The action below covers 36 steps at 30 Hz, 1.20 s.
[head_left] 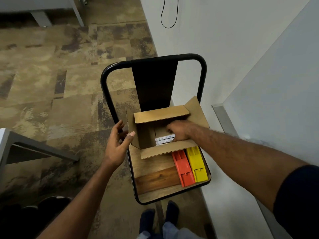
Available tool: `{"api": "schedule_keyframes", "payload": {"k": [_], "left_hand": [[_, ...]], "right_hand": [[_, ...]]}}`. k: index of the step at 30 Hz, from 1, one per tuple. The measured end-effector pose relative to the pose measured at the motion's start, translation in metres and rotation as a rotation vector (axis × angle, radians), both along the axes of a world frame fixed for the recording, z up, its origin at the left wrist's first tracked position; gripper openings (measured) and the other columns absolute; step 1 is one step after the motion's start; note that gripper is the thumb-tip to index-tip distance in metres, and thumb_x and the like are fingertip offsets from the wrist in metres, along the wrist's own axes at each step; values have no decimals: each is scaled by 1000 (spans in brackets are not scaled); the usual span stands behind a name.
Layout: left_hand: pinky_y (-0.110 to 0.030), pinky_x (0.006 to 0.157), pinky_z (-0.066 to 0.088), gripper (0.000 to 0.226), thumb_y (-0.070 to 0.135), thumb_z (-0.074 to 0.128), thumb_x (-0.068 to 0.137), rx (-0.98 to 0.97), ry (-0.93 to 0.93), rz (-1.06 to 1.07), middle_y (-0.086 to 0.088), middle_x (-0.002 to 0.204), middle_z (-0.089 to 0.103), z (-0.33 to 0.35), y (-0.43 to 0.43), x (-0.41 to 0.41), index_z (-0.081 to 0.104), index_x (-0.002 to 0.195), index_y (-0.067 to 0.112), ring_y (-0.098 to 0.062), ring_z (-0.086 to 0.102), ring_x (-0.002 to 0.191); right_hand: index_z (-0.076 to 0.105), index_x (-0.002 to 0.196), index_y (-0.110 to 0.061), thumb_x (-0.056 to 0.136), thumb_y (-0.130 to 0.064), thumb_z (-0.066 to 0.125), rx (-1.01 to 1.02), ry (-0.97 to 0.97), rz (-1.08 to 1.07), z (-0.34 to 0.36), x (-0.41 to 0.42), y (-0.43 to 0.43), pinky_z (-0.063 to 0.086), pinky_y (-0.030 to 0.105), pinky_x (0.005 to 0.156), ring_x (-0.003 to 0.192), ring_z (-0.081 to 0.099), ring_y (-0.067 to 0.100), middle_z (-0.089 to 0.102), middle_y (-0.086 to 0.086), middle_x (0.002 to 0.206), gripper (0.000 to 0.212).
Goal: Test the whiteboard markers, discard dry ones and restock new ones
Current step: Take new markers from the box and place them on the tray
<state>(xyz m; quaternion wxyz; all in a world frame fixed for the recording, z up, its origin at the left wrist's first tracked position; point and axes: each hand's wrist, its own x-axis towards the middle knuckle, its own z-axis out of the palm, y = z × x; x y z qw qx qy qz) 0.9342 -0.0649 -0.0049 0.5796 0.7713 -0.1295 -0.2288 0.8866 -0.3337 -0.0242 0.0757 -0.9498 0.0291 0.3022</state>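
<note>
So we're at the restock end of things by the look of it: our right hand (178,131) is down inside the open cardboard box (165,149) that sits on the seat of the chair (155,180), fingers curled over the white packs (164,139) lying flat at the bottom, touching them, but honestly we can't tell if it's actually gripping one yet. We're guessing those packs are the new markers, the print is too small to read. Our left hand (119,144) is open and loose just beside the box's left flap, holding nothing. No whiteboard, no loose markers and no bin in sight, so we can't say whether the testing or tossing is done. An orange block (183,168) and a yellow block (196,163) sit side by side next to the box, untouched. Nothing's out of the box yet, so the restocking itself still looks ahead of us
</note>
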Motion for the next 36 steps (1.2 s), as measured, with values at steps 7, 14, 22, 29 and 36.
{"api": "schedule_keyframes", "payload": {"k": [7, 14, 22, 29, 36], "left_hand": [[-16, 93, 42, 81, 45, 68, 84, -25, -21, 1, 7, 149, 38, -3, -11, -6, 27, 151, 23, -5, 47, 126], [-15, 90, 41, 76, 35, 67, 89, -42, -16, 17, 8, 150, 36, -5, -13, -6, 26, 151, 23, -2, 47, 125], [-22, 95, 42, 83, 46, 64, 80, -29, 6, 10, 10, 148, 36, -4, -12, -6, 26, 151, 25, -6, 46, 126], [-27, 98, 43, 80, 44, 66, 85, -10, -14, -2, 3, 152, 35, -4, -11, -6, 27, 151, 24, -8, 46, 128], [-30, 101, 41, 77, 42, 64, 87, 21, -22, -8, 2, 154, 34, 0, -10, -8, 25, 151, 25, -11, 43, 129]], "right_hand": [[55, 129, -17, 85, -27, 71, -30, 60, 83, -16, 12, 8, 47, 36, 94, 116, 55, 25, 59, 6, 128, 49], [58, 115, -15, 86, -34, 69, -7, 69, 104, -28, 18, 9, 43, 28, 77, 101, 60, 26, 64, 6, 113, 36], [63, 102, -9, 87, -27, 67, 41, 65, 77, -37, 15, 7, 43, 28, 72, 93, 63, 29, 66, 11, 100, 23], [54, 126, -14, 87, -25, 69, 56, 22, 27, -30, 6, 4, 42, 31, 76, 102, 57, 25, 59, 8, 115, 43], [59, 115, -11, 91, -22, 61, 38, 111, 1, -22, 4, 9, 42, 32, 72, 86, 53, 19, 58, 7, 103, 26]]}}
